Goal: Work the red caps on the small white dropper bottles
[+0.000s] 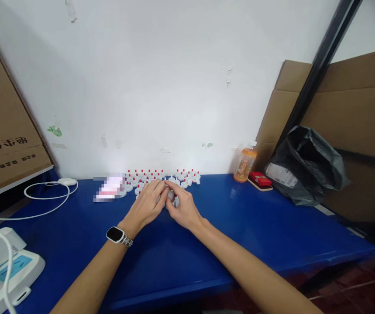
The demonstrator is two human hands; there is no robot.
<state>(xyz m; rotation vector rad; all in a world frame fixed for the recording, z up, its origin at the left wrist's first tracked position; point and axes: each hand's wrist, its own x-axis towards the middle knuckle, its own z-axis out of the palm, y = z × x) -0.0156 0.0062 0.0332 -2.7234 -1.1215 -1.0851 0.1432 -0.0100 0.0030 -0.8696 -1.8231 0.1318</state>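
Head view: many white caps [129,188] have red tips [129,171], some seemingly not; left hand [149,198] meets right hand [184,207], grip unclear.

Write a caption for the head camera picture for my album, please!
Bare left hand and right hand close together by small white, red-tipped plastic caps on a glossy blue table.

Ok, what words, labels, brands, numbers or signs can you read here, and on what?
None legible enough to quote.
Cardboard box at left: dark characters, not upright, unreadable.
Orange bottle: label lettering, too blurred.
White label on the dark plastic bag: print too small.
Red pack: markings too small.
Pixelated patch: unreadable.
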